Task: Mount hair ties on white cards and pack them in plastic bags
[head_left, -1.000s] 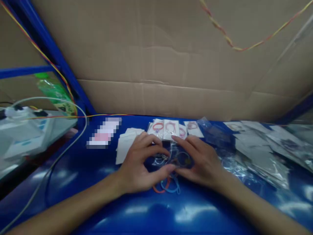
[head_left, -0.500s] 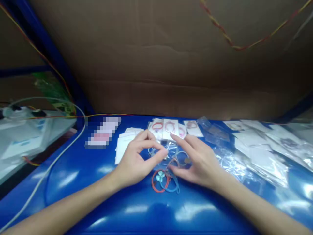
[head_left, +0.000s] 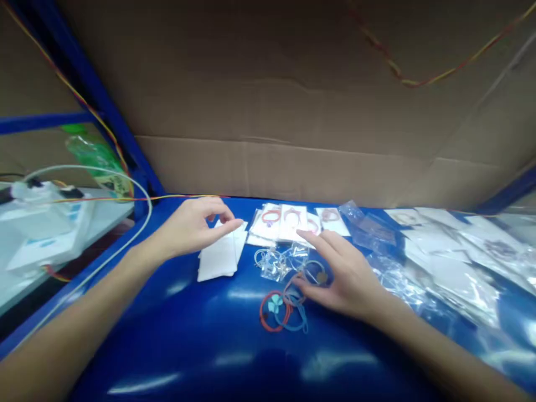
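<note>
- While the left hand [head_left: 190,226] is over the stack of white cards [head_left: 218,259], its thumb and index fingers nearly meet by a card's edge; whether they grip it, I cannot tell.
- Right hand [head_left: 349,276]: fingers parted, thumb beside or touching the purple loop [head_left: 286,290].
- Red band [head_left: 263,319] and blue band [head_left: 304,321] overlap on the surface [head_left: 188,335].
- Clear bags [head_left: 276,268] lie between the hands, near the carded bracelets [head_left: 292,223].
</note>
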A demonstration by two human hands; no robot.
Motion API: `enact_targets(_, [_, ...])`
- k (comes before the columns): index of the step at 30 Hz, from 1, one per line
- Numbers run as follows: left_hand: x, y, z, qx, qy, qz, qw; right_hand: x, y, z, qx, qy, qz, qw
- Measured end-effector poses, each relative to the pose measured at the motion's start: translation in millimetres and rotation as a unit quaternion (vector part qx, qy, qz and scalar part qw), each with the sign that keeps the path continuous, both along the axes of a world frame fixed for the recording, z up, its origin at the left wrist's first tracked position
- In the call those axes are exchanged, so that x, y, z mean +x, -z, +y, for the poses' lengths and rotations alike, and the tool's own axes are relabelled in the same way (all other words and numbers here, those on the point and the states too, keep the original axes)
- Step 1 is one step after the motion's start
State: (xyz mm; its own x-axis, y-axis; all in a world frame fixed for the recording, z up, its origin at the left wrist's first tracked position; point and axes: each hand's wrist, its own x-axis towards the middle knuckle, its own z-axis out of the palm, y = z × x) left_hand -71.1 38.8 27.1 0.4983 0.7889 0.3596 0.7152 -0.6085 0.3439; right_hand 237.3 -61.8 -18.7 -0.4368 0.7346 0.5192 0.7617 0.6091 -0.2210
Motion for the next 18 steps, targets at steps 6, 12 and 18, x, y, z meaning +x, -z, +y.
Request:
enact_targets(6, [-24,3.5,10,-0.141,-0.017,0.182,0.973,1,0.8,1,-0.010,0.003,0.012,1.000])
enact_targets(12, [-22,9.6,7,-0.188,-0.030,0.180,0.965,2,2.6,1,-0.019,-0.002,0.021,1.000])
enact_targets(18, [-18,8.0,6,-0.179,-0.039,0.181,0.966,1,2.0,0,-0.024,-0.004,0.024,0.999])
